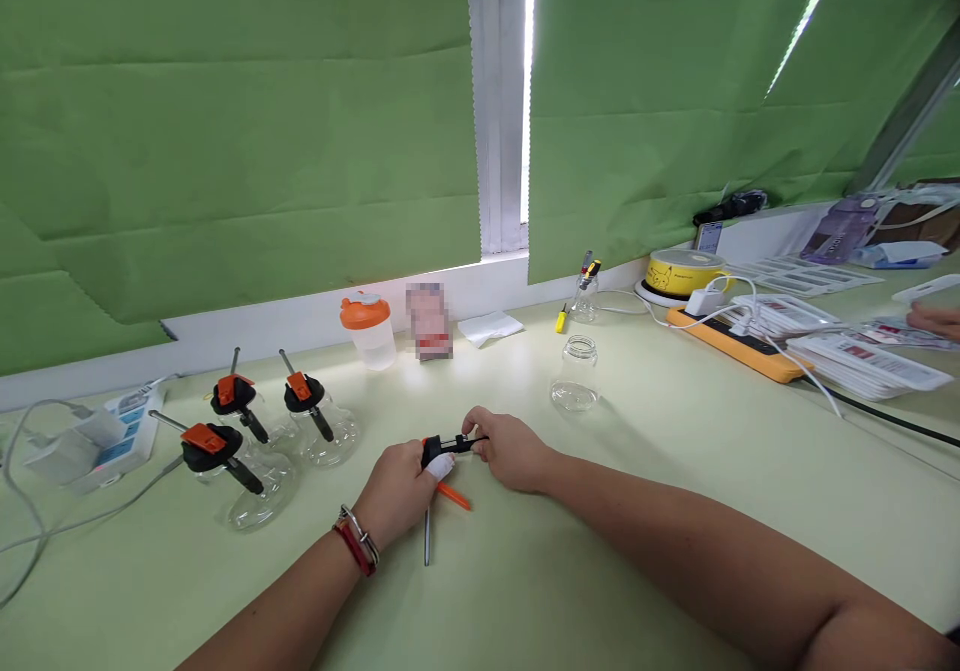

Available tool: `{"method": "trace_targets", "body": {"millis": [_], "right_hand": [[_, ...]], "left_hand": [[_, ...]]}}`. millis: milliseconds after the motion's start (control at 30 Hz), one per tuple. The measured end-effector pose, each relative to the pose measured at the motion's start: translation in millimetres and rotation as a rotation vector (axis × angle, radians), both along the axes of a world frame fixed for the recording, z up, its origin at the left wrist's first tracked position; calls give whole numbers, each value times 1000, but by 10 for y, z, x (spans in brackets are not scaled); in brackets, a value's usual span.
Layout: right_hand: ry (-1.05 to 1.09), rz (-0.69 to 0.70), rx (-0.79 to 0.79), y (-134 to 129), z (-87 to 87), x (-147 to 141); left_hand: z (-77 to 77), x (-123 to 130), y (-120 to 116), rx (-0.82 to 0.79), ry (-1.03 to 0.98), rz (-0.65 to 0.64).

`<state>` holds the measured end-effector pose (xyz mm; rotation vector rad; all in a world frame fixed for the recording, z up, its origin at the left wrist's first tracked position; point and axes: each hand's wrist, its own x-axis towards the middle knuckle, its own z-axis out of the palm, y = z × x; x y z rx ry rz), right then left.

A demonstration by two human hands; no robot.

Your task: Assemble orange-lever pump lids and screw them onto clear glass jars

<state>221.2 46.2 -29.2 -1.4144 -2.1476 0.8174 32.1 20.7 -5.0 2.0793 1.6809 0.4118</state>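
Observation:
My left hand [403, 486], with a white wrap on one digit, is closed round a black lid assembly [450, 445] with an orange lever [454, 496] and a metal tube [427, 536] pointing toward me. The fingers of my right hand [504, 446] pinch the black end at the assembly's right side. Behind my right hand an open clear glass jar [575, 376] stands upright. At the left are three glass bottles [259, 496] fitted with black and orange tops.
An orange-lidded cup [369, 331] and a folded paper [489, 328] lie near the wall. Screwdrivers [589, 276] stand in a jar. Power strips [735, 343] with cables flank both sides. A person's hand [934, 320] shows at far right.

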Motion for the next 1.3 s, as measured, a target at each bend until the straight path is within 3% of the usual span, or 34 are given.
{"method": "trace_targets", "body": {"millis": [1300], "right_hand": [[-4, -7, 28, -36, -14, 9]], "left_hand": [[-4, -4, -8, -3, 4, 15]]}}
